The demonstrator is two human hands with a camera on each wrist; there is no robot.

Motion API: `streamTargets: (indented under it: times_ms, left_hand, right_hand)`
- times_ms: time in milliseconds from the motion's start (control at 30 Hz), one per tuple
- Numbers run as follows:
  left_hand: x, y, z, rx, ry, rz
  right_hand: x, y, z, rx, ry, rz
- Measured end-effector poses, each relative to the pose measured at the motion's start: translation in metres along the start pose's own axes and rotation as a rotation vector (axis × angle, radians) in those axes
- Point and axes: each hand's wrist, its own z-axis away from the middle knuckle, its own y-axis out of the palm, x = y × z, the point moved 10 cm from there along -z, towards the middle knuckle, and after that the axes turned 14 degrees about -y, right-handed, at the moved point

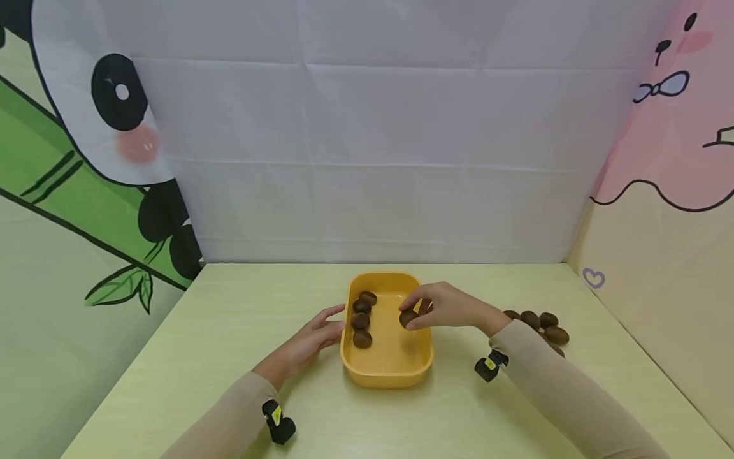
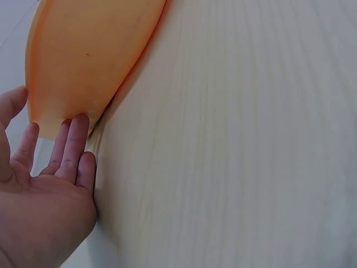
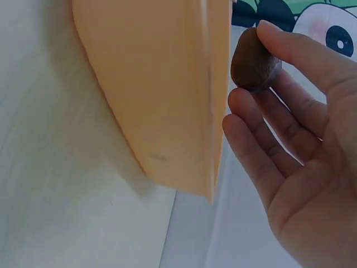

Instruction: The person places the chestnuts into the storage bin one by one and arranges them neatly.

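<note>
right hand (image 1: 450,308) pinches brown oval piece (image 3: 251,62) in its fingertips (image 3: 243,101); spread left hand (image 1: 309,339) touches tray (image 1: 392,357)

No readable text, no legible labels, brands, numbers or signs

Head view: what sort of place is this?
Probably a small staged recording booth rather than an ordinary room: a pale table is closed in by a creased white backdrop and cartoon-decorated side walls.
</note>
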Motion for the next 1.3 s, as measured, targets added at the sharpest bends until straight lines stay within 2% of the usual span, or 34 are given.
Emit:
streamTargets:
  times_ms: [333, 533, 733, 1300]
  left_hand:
    - [-0.002, 0.0, 0.004, -0.003, -0.002, 0.001]
    - [-0.005, 0.001, 0.006, 0.006, 0.012, 0.003]
    - [-0.005, 0.002, 0.007, 0.016, 0.019, -0.01]
    - [-0.002, 0.001, 0.001, 0.015, 0.014, 0.001]
  right_hand:
    - [0.017, 0.068, -0.032, 0.075, -0.067, 0.023]
    - [0.022, 0.091, -0.045, 0.089, -0.1, 0.088]
    - [0.025, 0.099, -0.051, 0.1, -0.088, 0.121]
    - [0.022, 0.101, -0.056, 0.084, -0.07, 0.122]
